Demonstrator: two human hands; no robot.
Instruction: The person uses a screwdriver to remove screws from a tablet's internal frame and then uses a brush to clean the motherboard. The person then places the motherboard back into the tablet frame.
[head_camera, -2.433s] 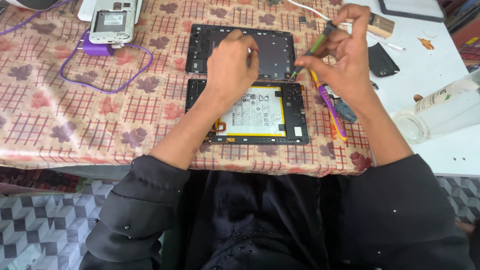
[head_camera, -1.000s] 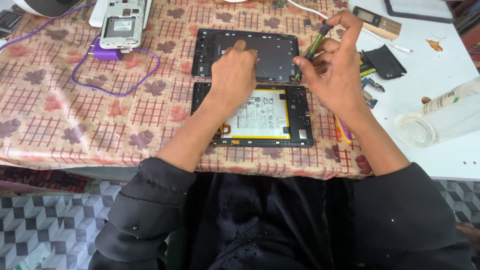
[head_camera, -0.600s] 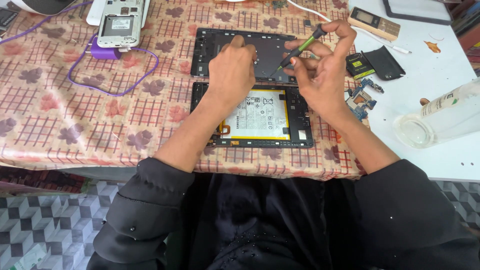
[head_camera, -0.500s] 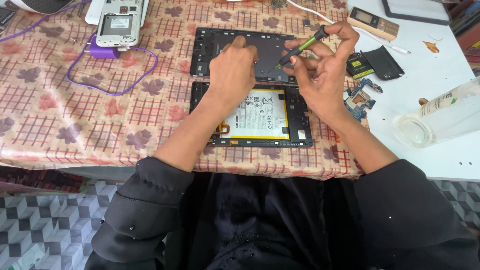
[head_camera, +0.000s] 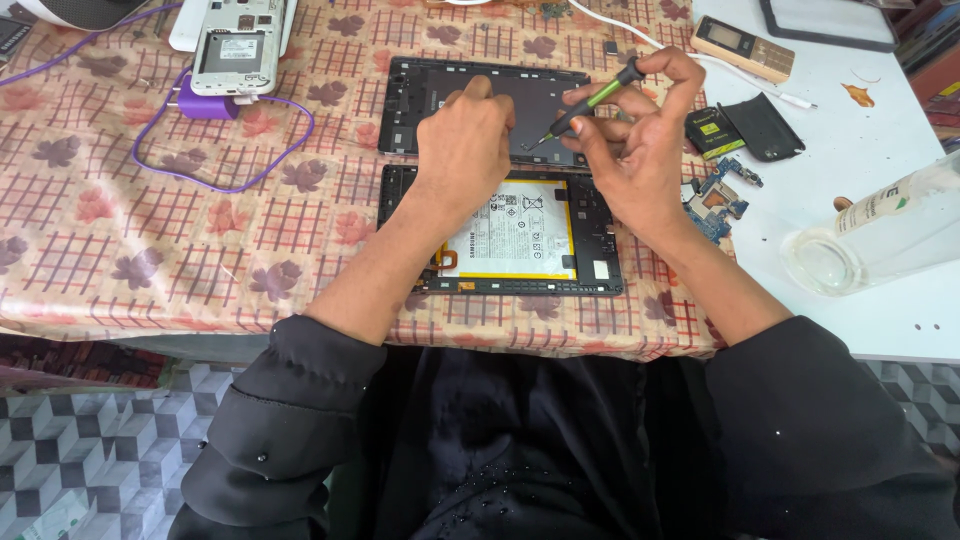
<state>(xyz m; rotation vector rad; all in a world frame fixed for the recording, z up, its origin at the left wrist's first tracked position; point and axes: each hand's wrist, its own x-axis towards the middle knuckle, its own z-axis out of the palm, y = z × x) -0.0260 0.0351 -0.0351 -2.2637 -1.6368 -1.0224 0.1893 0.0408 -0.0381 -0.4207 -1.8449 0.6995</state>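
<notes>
The left hand (head_camera: 465, 135) rests palm down across the near edge of a dark tablet back cover (head_camera: 440, 95), its fingers curled and pressing on the panel rather than closed round anything. The right hand (head_camera: 640, 150) is clamped on a thin screwdriver with a green and black handle (head_camera: 590, 98), held between thumb and fingertips, tilted so that its tip points down and left onto the cover just beside the left hand. The 2 hands sit close together without touching. Directly nearer the person lies an opened tablet body (head_camera: 520, 232), its pale battery framed in yellow showing, with both wrists crossing over its far edge. Both pieces lie on a surface (head_camera: 150, 250) draped in a pink checked cloth with leaf prints. Far left on the cloth sit an opened white phone (head_camera: 232, 50) and a purple charger with a looping cable (head_camera: 205, 105). To the right, on bare white, lie a small blue circuit board (head_camera: 718, 195), a black part with a green label (head_camera: 745, 128), a slim beige handset (head_camera: 745, 48) and a clear plastic bottle on its side (head_camera: 880, 235).
</notes>
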